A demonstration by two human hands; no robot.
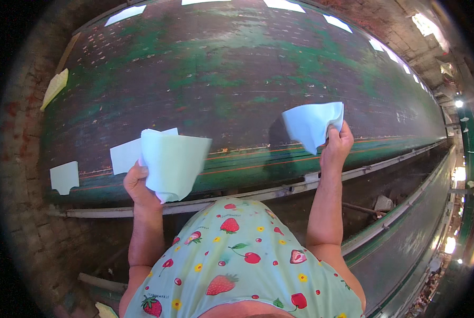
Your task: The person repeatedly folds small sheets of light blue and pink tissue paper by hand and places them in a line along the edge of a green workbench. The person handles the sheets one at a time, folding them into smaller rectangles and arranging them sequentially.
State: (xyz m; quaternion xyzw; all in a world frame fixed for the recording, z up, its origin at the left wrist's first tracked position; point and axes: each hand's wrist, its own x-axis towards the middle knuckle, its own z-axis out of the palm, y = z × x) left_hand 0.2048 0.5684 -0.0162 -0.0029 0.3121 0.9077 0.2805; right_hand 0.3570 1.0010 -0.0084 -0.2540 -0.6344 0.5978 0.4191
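My left hand is closed on the edge of a pale bluish-white bundle of cut fabric pieces, which hangs over the table's near edge. Another pale cut piece shows behind that bundle, partly hidden by it; whether it lies on the table I cannot tell. Further right, my right hand pinches a single light-blue fabric piece by its right side. This piece is raised and curled, with a shadow on the table beside it. Flat at the table's near left corner is a small notched piece.
The long dark table has worn green patches, thin orange lines and a metal rail along its near side. Several white pieces lie along the far edge. A yellowish block rests at the left edge. Another green table stands at right.
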